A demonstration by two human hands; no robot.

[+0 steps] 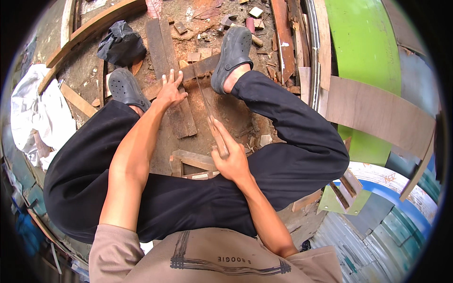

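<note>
My right hand is wrapped round the wooden handle of a handsaw. Its thin blade points away from me, and the far part lies across a wooden board. That board runs crosswise between my feet, over a longer plank on the ground. To the left of the blade, my left hand rests with its fingers spread over the board and plank. Grey rubber clogs are on both feet; the left clog and the right clog stand at the two ends of the board.
Beyond the right clog lies a hammer among wood scraps. A black plastic bag and a white cloth are to the left. Long timbers and a green panel lie at the right. A small wooden frame sits near me.
</note>
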